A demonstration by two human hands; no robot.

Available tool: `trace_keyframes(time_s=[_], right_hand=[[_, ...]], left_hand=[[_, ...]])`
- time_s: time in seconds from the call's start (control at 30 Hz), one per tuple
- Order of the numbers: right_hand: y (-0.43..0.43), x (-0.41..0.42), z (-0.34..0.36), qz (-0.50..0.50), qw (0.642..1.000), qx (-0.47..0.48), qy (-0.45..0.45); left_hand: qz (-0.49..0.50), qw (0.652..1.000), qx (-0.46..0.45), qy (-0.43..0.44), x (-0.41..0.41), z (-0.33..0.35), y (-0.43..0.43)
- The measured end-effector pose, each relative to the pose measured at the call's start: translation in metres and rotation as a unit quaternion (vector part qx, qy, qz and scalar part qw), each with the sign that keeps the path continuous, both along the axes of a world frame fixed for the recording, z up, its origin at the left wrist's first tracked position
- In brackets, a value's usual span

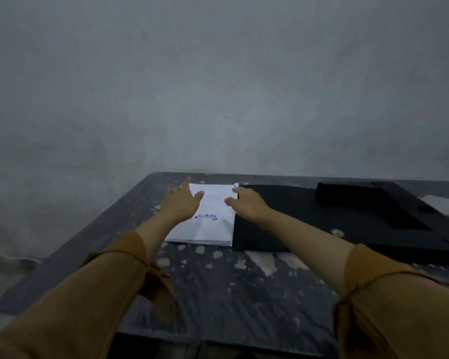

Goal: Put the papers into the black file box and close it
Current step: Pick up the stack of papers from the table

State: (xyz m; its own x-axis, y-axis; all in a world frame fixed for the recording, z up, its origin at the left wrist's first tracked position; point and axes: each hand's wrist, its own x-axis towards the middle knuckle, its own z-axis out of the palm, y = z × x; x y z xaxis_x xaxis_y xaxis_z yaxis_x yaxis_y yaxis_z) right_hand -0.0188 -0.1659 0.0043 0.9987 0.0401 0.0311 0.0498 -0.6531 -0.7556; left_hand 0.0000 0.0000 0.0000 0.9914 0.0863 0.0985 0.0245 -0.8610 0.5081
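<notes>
Head camera looks down at a dark table (218, 286) with lots of pale, chipped spots, set against a plain grey wall (218, 86). A stack of white papers (213, 229) lies flat on the table near the far edge, with a bit of blue writing on the top sheet. Just to the right of the papers, touching their right edge, lies the black file box (322, 224). It is spread open and flat, with a raised black part at its far right side. Two arms in brown sleeves (109, 294) reach forward from the bottom of the view. The left hand (182, 203) is over the far left part of the papers, with its fingers spread wide and its thumb pointing right; it is not clear if the palm presses on the sheets or only hangs just above them. The right hand (246, 203) is at the far right corner of the papers, right where the paper meets the black box. Its fingers curl down at the paper's edge, but the view is too blurry to tell if it has really pinched the sheets. The papers are not in the box.
</notes>
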Motion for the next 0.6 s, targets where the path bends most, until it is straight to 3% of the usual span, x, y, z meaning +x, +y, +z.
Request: trace_keyframes(time_s=[0.1, 0.37, 0.53, 0.6], right_hand=[[0.01, 0.002, -0.022, -0.006, 0.99, 0.051, 0.132], [0.019, 0.021, -0.027, -0.082, 0.952, 0.221, 0.193], [0.018, 0.033, -0.033, -0.1, 0.934, 0.269, 0.211], [0.015, 0.035, -0.035, -0.106, 0.929, 0.278, 0.218]], left_hand=[[0.042, 0.993, -0.035, 0.103, 0.007, -0.024, 0.022], [0.125, 0.986, -0.006, 0.112, 0.02, -0.041, 0.057], [0.146, 0.981, -0.097, 0.081, 0.023, -0.039, 0.071], [0.159, 0.961, -0.203, 0.101, 0.023, -0.041, 0.081]])
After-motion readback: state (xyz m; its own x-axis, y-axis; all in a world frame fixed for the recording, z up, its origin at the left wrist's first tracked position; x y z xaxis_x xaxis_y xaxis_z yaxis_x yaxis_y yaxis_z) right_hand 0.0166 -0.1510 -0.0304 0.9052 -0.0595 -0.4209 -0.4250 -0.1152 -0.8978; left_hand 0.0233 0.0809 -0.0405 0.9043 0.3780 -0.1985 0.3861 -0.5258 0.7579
